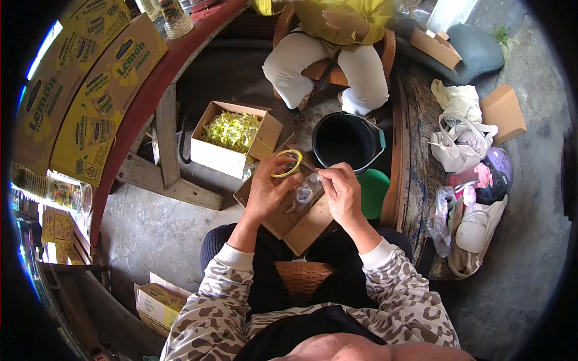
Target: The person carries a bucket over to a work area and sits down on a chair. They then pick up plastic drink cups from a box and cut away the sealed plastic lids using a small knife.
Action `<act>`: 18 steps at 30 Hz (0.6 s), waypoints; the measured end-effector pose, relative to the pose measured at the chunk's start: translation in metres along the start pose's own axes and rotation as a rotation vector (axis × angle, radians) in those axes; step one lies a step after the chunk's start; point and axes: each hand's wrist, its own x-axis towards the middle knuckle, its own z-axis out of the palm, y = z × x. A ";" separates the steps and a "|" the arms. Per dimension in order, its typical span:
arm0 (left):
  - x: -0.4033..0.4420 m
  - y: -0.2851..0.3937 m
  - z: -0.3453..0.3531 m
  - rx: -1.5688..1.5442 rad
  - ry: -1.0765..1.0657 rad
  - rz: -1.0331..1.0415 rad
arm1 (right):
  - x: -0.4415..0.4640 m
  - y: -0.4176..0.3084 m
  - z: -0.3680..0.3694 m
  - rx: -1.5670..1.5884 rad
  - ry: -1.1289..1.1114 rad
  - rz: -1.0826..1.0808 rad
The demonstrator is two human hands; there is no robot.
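The cup (294, 161) is nearside and left of the bucket (320, 144), clamped in the left hand's (266, 189) fingers; the right hand's (344, 197) fingers pinch together beside it, on what I cannot tell; a box (217, 156) of strips (232, 130) stands left of the bucket.

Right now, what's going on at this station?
A seated person's left hand holds a yellow-rimmed piece, while the right hand is at some clear plastic beside it; whether those are one piece is unclear. Both hands are above an open cardboard box. Beyond are a box of yellow strips and a black bucket. Someone in a yellow top sits opposite.
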 end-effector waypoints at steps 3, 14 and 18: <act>-0.001 -0.009 0.003 0.339 0.043 0.281 | -0.001 -0.004 0.000 -0.011 -0.008 0.015; -0.016 0.004 0.016 0.606 0.110 0.358 | 0.000 -0.007 -0.002 -0.084 0.032 -0.003; -0.015 0.002 0.018 0.650 0.147 0.335 | -0.003 -0.011 -0.003 -0.136 -0.005 -0.060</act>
